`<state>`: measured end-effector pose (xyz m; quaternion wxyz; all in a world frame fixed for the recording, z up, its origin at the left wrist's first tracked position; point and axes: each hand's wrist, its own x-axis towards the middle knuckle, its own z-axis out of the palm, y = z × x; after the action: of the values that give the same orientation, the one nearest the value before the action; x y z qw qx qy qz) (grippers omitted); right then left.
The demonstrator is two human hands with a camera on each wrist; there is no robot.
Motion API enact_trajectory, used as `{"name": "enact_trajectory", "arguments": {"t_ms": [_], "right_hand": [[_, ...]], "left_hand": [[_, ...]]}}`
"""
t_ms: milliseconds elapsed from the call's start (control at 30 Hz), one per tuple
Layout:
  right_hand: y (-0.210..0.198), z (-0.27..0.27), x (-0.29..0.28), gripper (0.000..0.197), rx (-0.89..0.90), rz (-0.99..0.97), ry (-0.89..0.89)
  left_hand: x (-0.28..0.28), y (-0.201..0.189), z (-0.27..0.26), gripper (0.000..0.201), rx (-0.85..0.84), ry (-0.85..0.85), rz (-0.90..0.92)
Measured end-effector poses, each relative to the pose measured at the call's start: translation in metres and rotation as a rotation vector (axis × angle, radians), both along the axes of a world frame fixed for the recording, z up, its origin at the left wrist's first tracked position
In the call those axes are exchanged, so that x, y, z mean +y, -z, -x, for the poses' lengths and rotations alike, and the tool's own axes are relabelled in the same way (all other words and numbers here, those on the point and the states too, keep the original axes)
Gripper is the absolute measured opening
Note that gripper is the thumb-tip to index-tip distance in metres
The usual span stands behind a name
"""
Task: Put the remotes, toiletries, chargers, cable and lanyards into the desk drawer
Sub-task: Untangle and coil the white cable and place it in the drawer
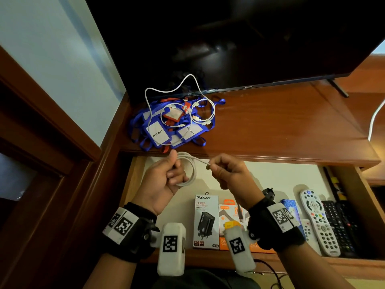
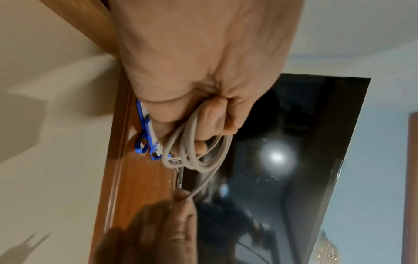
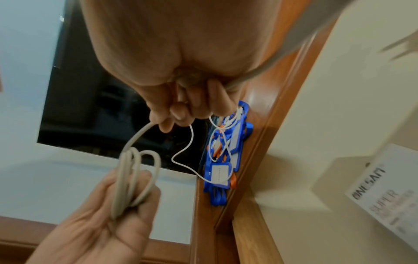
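Head view: left hand (image 1: 164,180) over the open desk drawer (image 1: 133,184), fingers (image 1: 174,174) curled round a coiled beige cable (image 1: 192,170), thumb up. Right hand (image 1: 227,174) just beside it, pinching the cable's free end at the connector, short straight run between the two hands. Both held above the drawer's pale liner, not touching it.

Left wrist view: same coil (image 2: 192,151) looped through the curled fingers (image 2: 212,123), one strand running down to the right hand (image 2: 162,223), blurred.

Right wrist view: fingers (image 3: 181,110) clamped on the cable end (image 3: 138,137); coil bunched in the left hand (image 3: 108,214) below.

In the drawer, front row: ONESAM charger box (image 1: 206,222), orange charger box (image 1: 229,213) partly behind the right wrist, blue patterned box (image 1: 290,209), small white remote (image 1: 307,228), grey-white remote (image 1: 318,222), two black remotes (image 1: 341,226) at the right wall. Black plug (image 1: 268,192) just behind the right wrist.

On the desk (image 1: 270,126), behind the drawer: heap of blue lanyards (image 1: 162,132) with "PELAWAT" badge cards, one red badge holder (image 1: 173,115) in the heap, thin white cable (image 1: 187,92) looped loosely over it all. TV (image 1: 229,38) standing above at the back.
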<state>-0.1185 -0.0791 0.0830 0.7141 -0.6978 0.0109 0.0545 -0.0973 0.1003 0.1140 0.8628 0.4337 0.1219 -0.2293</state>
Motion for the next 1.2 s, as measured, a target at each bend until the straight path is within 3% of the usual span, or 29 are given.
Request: {"name": "enact_trajectory", "arguments": {"t_ms": [133,233,333,467,567,700,900,1067,1200], "right_hand": [[0.011,0.003,0.005,0.016,0.041,-0.007,0.097],[0.019,0.004,0.016,0.014,-0.008,0.134,0.103],[0.020,0.004,0.025,0.012,-0.021,0.312,0.039],[0.010,0.002,0.025,0.016,-0.024,0.408,-0.042],[0.006,-0.006,0.023,0.016,-0.077,0.522,0.002],[0.004,-0.015,0.026,0.016,-0.101,0.403,0.066],[-0.006,-0.011,0.041,0.022,0.083,-0.157,-0.035],[-0.003,-0.010,0.044,0.013,0.010,-0.017,-0.065],[-0.002,-0.011,0.040,0.017,-0.003,-0.022,-0.028]], "left_hand": [[0.003,-0.008,-0.005,0.036,0.034,-0.106,0.102],[0.000,-0.005,-0.007,0.031,-0.002,-0.164,0.103],[-0.007,0.001,-0.006,0.031,-0.058,-0.210,0.020],[-0.005,0.004,-0.007,0.030,-0.099,-0.205,-0.055],[-0.001,0.006,-0.007,0.028,-0.066,-0.182,-0.064],[0.000,0.008,-0.006,0.024,-0.007,-0.149,-0.068],[0.005,0.005,-0.008,0.028,-0.005,-0.078,0.012],[0.008,0.015,-0.006,0.028,-0.043,-0.077,-0.046],[0.006,0.030,-0.001,0.029,-0.195,-0.064,-0.349]]}}
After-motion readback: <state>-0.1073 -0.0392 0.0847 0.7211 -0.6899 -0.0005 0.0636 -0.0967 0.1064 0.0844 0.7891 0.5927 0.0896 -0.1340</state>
